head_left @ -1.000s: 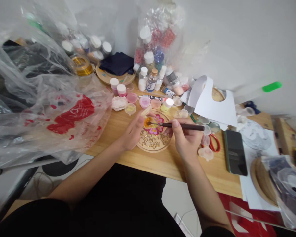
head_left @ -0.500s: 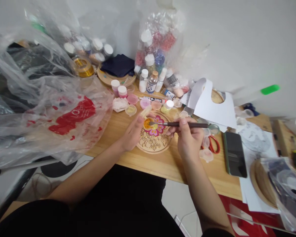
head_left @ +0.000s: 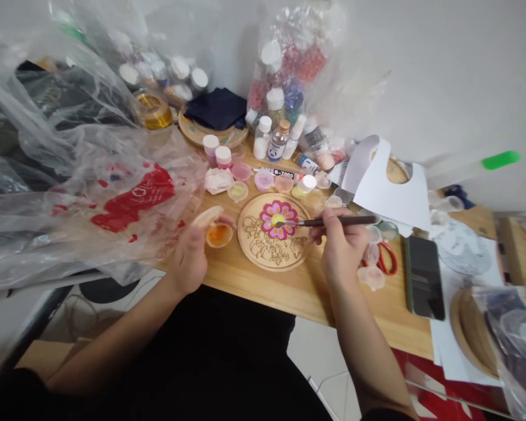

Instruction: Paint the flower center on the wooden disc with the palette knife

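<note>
My left hand (head_left: 187,257) is closed around a small lidded plastic cup (head_left: 220,235) tilted towards me, with orange stuff inside and its lid standing up. My right hand (head_left: 342,245) pinches the dark handle of a slim palette knife (head_left: 350,220). Its metal tip rests at or just over the yellow centre of a pink and magenta flower (head_left: 279,220). This flower fills the upper part of a round wooden board (head_left: 272,266), where raised gold outlines of scrolls run below it. Whether the tip touches the board I cannot tell.
Behind the board stand open paint cups (head_left: 263,180), a glue tube (head_left: 284,173) and small bottles (head_left: 277,142). Plastic bags (head_left: 131,199) cover the left side. Red scissors (head_left: 388,258), a phone (head_left: 424,278) and cut white paper (head_left: 386,190) lie on the right.
My left hand has drawn the orange cup away to the left, off the board. The knife tip has gone from the cup to the flower's centre, now with orange on it.
</note>
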A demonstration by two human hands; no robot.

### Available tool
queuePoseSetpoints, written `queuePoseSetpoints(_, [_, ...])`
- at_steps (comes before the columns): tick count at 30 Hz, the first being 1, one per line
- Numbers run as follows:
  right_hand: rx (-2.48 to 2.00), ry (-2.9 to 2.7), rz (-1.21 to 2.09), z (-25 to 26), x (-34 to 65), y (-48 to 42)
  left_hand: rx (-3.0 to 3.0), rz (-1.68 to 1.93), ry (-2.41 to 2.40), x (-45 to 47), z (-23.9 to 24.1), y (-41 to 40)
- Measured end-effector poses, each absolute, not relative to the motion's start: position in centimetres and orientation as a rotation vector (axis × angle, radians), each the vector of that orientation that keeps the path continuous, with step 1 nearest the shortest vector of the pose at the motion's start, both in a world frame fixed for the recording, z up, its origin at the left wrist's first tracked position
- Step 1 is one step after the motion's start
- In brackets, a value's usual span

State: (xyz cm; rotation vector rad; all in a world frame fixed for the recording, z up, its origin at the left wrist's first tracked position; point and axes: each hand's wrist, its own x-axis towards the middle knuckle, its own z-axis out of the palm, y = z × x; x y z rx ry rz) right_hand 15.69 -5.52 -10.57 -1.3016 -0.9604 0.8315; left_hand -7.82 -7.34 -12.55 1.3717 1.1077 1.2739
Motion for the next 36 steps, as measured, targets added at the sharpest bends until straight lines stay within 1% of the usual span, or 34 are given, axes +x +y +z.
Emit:
queuePoseSetpoints(2, [-1.314, -1.008, 0.823, -10.6, 15.3, -5.7, 1.38, 1.312, 1.131, -8.7, -13.6, -8.2])
queuePoseSetpoints(7, [-1.345, -1.085, 0.786, -10.8, 15.0, -5.8, 1.471, 1.273, 1.205, -9.4, -15.2, -8.5])
queuePoseSetpoints(14, [-1.385, -1.218, 0.704, -11.7, 15.4, -5.9, 1.499, 1.272, 1.145, -8.9, -14.8, -8.1])
queuePoseSetpoints(25, [-1.381, -1.341, 0.631, -11.8, 15.8, -6.5, 1.506, 1.262, 1.12, -9.1, -15.8, -8.3])
queuePoseSetpoints(36, [-1.384, -1.362, 0.582, -11.5, 15.6, -6.6, 1.457, 1.348, 1.051, -8.8, -14.7, -7.9])
